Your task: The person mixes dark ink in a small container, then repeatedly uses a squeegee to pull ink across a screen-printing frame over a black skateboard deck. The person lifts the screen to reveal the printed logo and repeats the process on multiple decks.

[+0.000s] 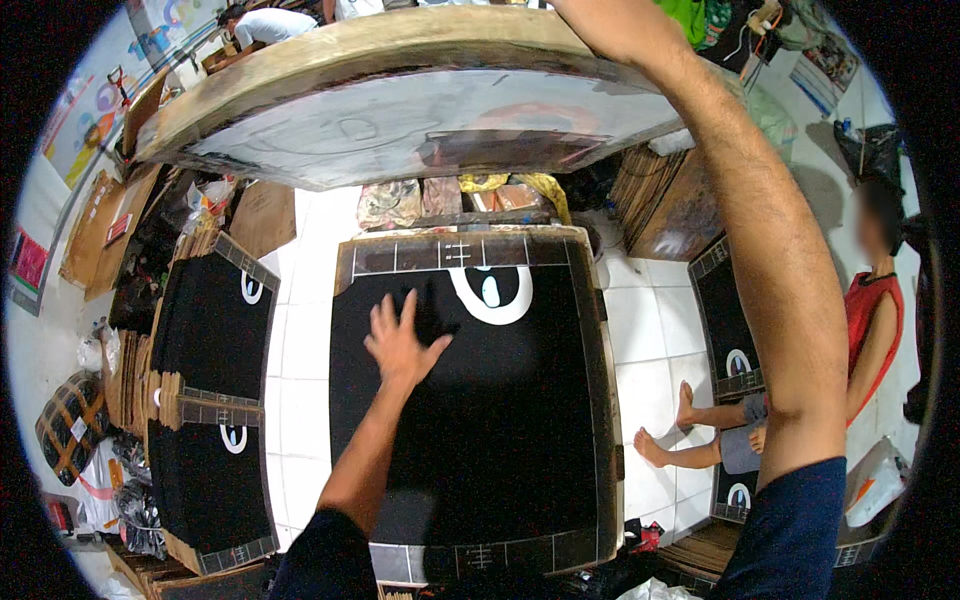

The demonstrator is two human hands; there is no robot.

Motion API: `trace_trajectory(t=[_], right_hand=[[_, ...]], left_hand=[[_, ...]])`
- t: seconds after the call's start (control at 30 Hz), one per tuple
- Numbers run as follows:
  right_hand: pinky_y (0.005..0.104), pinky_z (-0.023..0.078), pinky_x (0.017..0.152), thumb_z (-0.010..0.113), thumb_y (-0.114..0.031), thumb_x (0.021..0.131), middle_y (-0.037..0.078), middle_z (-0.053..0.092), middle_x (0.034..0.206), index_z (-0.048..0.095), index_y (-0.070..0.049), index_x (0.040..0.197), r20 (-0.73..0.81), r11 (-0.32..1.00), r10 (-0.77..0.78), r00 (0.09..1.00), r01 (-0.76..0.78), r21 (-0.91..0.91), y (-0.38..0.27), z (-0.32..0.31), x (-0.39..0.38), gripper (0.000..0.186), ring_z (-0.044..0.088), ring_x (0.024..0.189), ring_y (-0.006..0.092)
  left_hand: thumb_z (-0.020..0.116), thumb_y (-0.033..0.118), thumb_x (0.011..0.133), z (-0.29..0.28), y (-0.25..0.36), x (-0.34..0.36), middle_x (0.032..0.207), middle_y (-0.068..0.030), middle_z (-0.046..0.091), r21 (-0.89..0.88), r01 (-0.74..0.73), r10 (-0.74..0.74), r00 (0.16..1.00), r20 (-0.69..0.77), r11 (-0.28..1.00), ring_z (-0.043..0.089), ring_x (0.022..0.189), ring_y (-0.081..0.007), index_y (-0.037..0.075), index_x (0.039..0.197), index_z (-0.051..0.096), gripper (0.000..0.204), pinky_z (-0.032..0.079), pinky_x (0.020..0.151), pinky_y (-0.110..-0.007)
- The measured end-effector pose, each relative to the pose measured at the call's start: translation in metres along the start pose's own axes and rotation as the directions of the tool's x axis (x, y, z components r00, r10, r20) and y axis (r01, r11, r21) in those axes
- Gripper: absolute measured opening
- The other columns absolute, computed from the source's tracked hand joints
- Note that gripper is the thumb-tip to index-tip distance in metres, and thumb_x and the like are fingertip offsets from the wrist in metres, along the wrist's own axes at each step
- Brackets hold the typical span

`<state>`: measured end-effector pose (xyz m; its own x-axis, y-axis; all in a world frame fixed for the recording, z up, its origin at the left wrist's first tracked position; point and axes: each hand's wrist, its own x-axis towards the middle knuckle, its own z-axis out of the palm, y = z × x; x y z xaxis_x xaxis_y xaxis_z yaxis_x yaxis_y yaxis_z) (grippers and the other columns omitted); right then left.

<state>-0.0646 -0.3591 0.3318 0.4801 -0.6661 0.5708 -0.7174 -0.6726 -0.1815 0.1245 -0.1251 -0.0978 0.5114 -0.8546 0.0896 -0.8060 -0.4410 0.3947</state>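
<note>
My left hand (pixel 402 345) reaches over a black fabric panel (pixel 500 420) with its fingers spread and nothing in them. Its shadow falls beside it; whether the fingertips touch the cloth I cannot tell. Near the panel's far edge is a white ring-shaped print with a pale blue-and-white centre (pixel 491 292). The panel lies on a flat board with taped, line-marked borders (pixel 510 252). Beyond it a large wood-edged printing screen (pixel 400 135) stands tilted up. My right hand (pixel 625 30) is at the screen's top right rim, gripping it, its fingertips partly cut off by the picture's edge.
More boards with black panels stand left (pixel 215 310) and right (pixel 730 320). A person in a red top (pixel 875 330) sits at the right, bare feet on the white tiled floor (pixel 640 320). Stacked cardboard (pixel 655 200) and a taped black parcel (pixel 75 425) lie around. Another person (pixel 270 28) bends far back.
</note>
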Motion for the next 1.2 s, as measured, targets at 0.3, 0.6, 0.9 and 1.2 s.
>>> trace_trajectory(t=[0.3,0.6,0.9,1.2], right_hand=[[0.0519,0.06,0.076,0.049,-0.017,0.095,0.028,0.072,0.096,0.068,0.002,0.104,0.096,0.778,-0.466,0.88,0.458,-0.43,0.017,0.012,0.046,0.028,0.073,0.093,0.0429],[0.0506,0.059,0.077,0.052,-0.021,0.095,0.025,0.073,0.097,0.069,-0.001,0.105,0.075,0.856,-0.419,0.905,0.421,-0.301,0.012,0.011,0.04,0.028,0.073,0.093,0.0407],[0.0494,0.059,0.078,0.054,-0.025,0.095,0.023,0.073,0.098,0.07,-0.003,0.105,0.054,0.886,-0.379,0.924,0.379,-0.268,0.018,0.017,0.032,0.029,0.073,0.094,0.0384],[0.0481,0.058,0.078,0.057,-0.029,0.095,0.02,0.074,0.099,0.071,-0.005,0.106,0.039,0.943,-0.258,0.965,0.261,-0.208,0.027,0.016,0.007,0.03,0.073,0.094,0.0362]], left_hand=[[0.08,0.08,0.064,0.074,0.115,0.172,0.171,-0.0192,-0.016,0.158,0.005,-0.094,0.82,0.565,0.987,-0.015,0.155,-0.0506,0.039,0.166,0.007,0.132,0.012,0.105,-0.09],[0.083,0.076,0.064,0.094,0.113,0.181,0.169,-0.0246,-0.02,0.182,0.017,-0.123,0.796,0.593,0.983,-0.021,0.152,-0.0544,0.032,0.167,0.008,0.135,0.007,0.099,-0.094],[0.085,0.073,0.064,0.099,0.108,0.184,0.17,-0.0271,-0.014,0.104,0.04,-0.09,0.839,0.536,0.994,-0.017,0.153,-0.0555,0.029,0.167,0.014,0.133,0.002,0.1,-0.093],[0.074,0.056,0.085,0.122,0.08,0.156,0.168,-0.0241,0.024,-0.404,0.006,-0.09,0.978,-0.188,0.915,0.016,0.156,-0.0472,0.011,0.157,0.044,0.09,0.008,0.115,-0.08]])
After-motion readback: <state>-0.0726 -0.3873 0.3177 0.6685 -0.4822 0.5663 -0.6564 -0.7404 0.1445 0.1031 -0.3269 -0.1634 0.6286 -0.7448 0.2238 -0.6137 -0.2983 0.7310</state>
